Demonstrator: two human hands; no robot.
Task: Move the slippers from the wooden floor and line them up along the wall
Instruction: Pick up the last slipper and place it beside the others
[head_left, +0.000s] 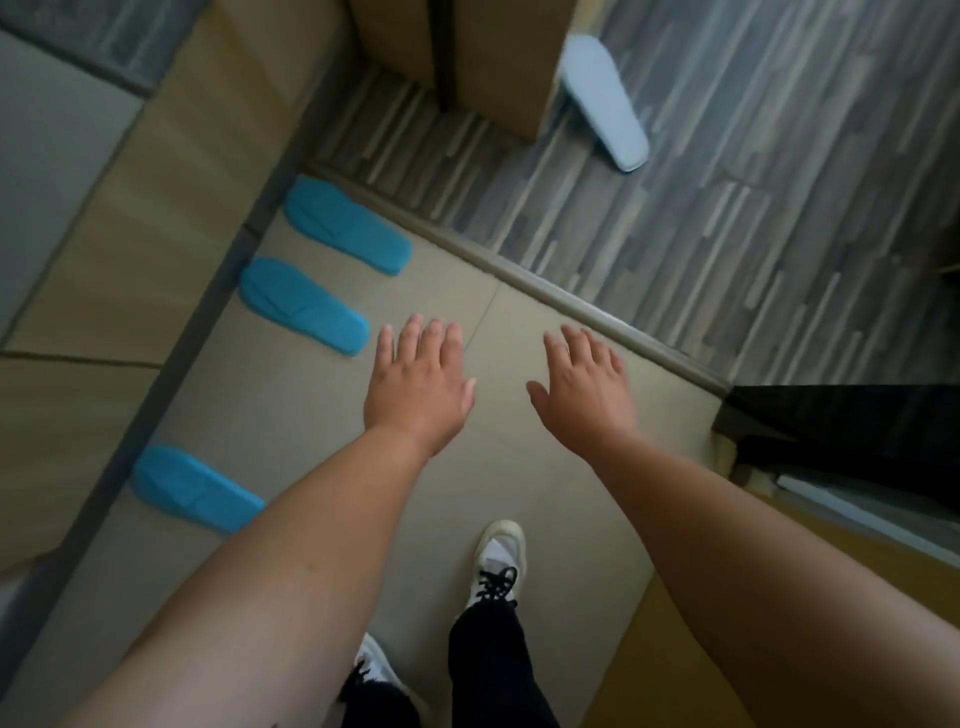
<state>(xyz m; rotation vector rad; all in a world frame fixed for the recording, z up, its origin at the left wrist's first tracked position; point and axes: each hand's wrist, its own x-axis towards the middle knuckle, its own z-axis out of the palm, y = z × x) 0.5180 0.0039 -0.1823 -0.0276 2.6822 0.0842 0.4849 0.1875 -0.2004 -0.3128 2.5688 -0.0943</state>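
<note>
- Beige tiled floor (291, 405) is filling the near part of the head view, meeting a strip-patterned wooden floor (727, 218) at a raised threshold strip (545, 291) running diagonally between them.
- Along the wood-panelled wall (171, 223) on the left, three blue slippers are lying on the tiles with their toes toward the wall: the far blue slipper (347, 230), the middle blue slipper (304, 306) just beside it, and the near blue slipper (195, 488) set well apart from those two.
- One white slipper (605, 101) is lying on the wooden floor beyond the threshold, its toe end partly hidden behind a tall wooden cabinet (498, 62).
- Both arms are reaching forward over the tiles; the left hand (421, 382) and the right hand (584, 387) are both spread flat, palms down, fingers loose, gripping nothing.
- The person's white laced sneaker (496, 564) is stepping toward the threshold.
- By my judgement, the white slipper is the one to fetch next: stepping closer, pinching it by the strap or side edge, then carrying it to the wall.
- Setting it toe-to-wall like the blue ones would be keeping the row tidy; the gap between the middle and near blue slippers looks like a usable spot.
- No containers are showing anywhere in this view.
</note>
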